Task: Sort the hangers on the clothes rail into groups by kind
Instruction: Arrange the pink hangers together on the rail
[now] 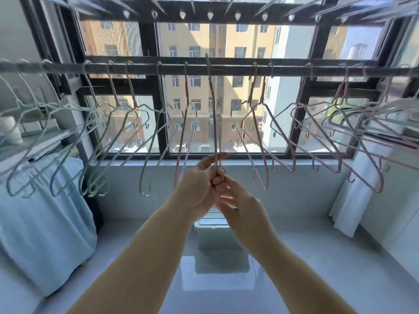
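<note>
Under the window, in the head view, a dark horizontal clothes rail (226,70) ran across the frame. Pale green wire hangers (90,132) crowded its left stretch and pink wire hangers (317,137) its right, so the sort looked well along. Between the two groups hung a thin edge-on wire hanger (214,123), pinkish as far as the backlight allowed. Its hook sat on the rail and its lower end was down at the hands. The left hand (199,184) had its fingers curled round that lower end. The right hand (238,205) met it just beneath and seemed to pinch the same end with curled fingers, though the overlap made its hold less plain.

To do this step well, the hook would likely need lifting clear of the rail, not dragging, because neighbouring hangers hung close on both sides and their small lower hooks could snag. If it was pink, it belonged to the right; keeping it edge-on should ease it past the others.

Below lay a glossy white tiled ledge (294,245) with a white lidded box (217,241) on it. A light blue cloth cover (45,234) draped something at left, and a white curtain (358,200) hung at right. Beyond the dark-framed window (149,109) stood a yellow apartment block (199,41) in sun.
</note>
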